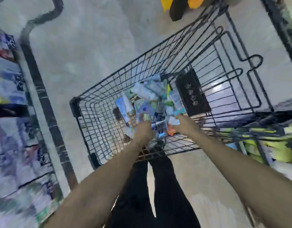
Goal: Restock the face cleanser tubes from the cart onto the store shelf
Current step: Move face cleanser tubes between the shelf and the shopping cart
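Observation:
A black wire cart [99, 89] stands in front of me, seen from above. A pile of face cleanser tubes [148, 97], mostly blue, white and green, lies in its bottom. Both my arms reach down into the cart. My left hand [144, 131] rests on the near edge of the pile, fingers curled against a white and blue tube [156, 125]. My right hand [184, 123] is down at the pile's right side, touching tubes beside an orange-capped one [171, 131]. The picture is motion-blurred, so each hand's grip is unclear.
A store shelf [12, 122] with blurred packaged goods runs down the left, edged by a black upright post [43, 96]. Another shelf with yellow-green packs [273, 145] is at the right. A black plastic flap [191, 92] sits in the cart's child seat. Grey floor lies beyond.

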A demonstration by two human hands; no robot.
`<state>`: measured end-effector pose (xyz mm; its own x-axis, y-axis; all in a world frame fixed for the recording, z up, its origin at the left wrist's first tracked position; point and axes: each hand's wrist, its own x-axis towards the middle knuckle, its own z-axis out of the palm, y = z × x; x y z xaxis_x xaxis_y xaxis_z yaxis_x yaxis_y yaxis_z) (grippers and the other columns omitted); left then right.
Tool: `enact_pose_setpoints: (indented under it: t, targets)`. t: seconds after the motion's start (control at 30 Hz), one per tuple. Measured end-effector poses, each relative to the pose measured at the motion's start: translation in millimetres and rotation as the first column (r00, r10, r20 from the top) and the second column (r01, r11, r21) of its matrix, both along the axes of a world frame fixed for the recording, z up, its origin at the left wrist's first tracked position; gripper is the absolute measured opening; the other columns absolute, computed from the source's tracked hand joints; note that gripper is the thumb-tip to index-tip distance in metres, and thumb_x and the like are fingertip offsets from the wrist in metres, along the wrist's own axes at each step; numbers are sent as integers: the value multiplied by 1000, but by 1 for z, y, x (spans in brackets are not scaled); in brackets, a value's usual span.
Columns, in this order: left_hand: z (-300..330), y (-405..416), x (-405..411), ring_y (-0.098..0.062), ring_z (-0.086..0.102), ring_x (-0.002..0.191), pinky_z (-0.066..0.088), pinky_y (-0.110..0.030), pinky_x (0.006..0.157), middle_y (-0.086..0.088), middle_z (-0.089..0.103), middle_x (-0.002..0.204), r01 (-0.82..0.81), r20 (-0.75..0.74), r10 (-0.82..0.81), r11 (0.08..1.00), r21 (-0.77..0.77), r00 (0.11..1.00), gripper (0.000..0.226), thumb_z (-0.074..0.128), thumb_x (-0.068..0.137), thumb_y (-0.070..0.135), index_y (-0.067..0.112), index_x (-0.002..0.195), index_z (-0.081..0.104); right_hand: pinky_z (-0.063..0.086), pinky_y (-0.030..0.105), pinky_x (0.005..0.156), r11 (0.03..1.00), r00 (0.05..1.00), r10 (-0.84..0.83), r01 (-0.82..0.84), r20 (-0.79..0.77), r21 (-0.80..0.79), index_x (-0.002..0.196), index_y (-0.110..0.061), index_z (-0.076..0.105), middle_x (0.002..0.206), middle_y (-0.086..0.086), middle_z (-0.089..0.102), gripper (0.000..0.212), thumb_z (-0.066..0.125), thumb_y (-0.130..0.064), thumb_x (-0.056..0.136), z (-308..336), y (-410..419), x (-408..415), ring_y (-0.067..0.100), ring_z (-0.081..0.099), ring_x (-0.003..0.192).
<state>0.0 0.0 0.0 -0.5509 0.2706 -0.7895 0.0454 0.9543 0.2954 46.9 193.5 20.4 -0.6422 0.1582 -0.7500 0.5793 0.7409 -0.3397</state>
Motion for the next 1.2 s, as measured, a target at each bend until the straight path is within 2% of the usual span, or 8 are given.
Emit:
enact_pose_setpoints:
  t: [0.1, 0.3, 0.53, 0.67, 0.83, 1.0, 1.1, 1.2]
  targets:
    - [-40, 11, -3, -36, 62, 113, 54, -42, 93, -20, 64, 125, 37, -15, -38, 999, -24, 999, 29, 59, 91, 12, 3, 119, 61, 51, 38, 83, 996, 998, 55, -57, 29, 66, 128, -11, 63, 121, 19, 67, 42, 71, -28, 90, -38, 10, -6, 38, 66, 108]
    - [-112, 22, -9, -34, 50, 129, 47, -47, 107, -17, 48, 142, 23, 24, -24, 1000, 11, 999, 62, 57, 90, -1, 13, 149, 41, 52, 44, 86, 949, 965, 209, -239, 158, 206, 126, -10, 54, 125, 19, 59, 43, 70, -25, 90, -112, 27, -12, 39, 61, 115]
    - [-155, 24, -8, -34, 33, 143, 46, -47, 101, -16, 54, 144, 216, -90, -225, 971, -98, 970, 71, 60, 93, 13, 20, 156, 28, 42, 42, 87, 853, 923, 348, -384, 164, 354, 132, -13, 44, 111, 12, 72, 52, 68, -17, 87, -155, 32, -1, 35, 69, 105]
    - [-160, 17, -14, -36, 39, 139, 43, -46, 103, -15, 57, 140, 289, -120, -302, 950, -115, 946, 62, 64, 95, 26, 24, 151, 38, 46, 41, 83, 875, 933, 319, -357, 166, 325, 123, -15, 56, 117, 12, 68, 40, 69, -21, 86, -151, 36, -3, 36, 68, 109]
    - [-141, 13, -29, -36, 66, 95, 48, -38, 70, -17, 69, 100, 89, -86, -83, 994, 64, 993, 13, 66, 88, 22, 11, 95, 65, 54, 37, 81, 974, 976, 102, -137, 193, 182, 118, -22, 72, 116, 13, 69, 42, 80, -28, 77, -122, 50, -25, 37, 68, 104]
    - [-80, 9, -45, -20, 68, 71, 46, -25, 52, -7, 72, 83, -179, 103, 162, 966, 185, 981, 13, 75, 85, 18, 14, 97, 70, 58, 34, 81, 963, 961, -268, 267, 68, 25, 112, -26, 75, 115, 9, 71, 45, 90, -25, 70, -74, 65, -27, 27, 68, 96]
    - [-35, 2, -48, -16, 67, 72, 54, -16, 66, -7, 73, 88, -325, 192, 281, 909, 259, 940, 13, 74, 83, 13, 9, 95, 73, 55, 34, 77, 876, 874, -482, 479, -67, -59, 105, -23, 68, 108, 4, 69, 49, 96, -24, 64, -32, 66, -18, 25, 65, 94]
    - [14, -5, -49, -31, 71, 96, 58, -53, 92, -7, 75, 100, -498, 295, 416, 807, 317, 861, 32, 78, 74, 22, 17, 105, 71, 58, 43, 88, 688, 686, -718, 677, -116, -260, 102, -18, 66, 106, 4, 72, 49, 96, -19, 63, 21, 60, -6, 28, 68, 99]
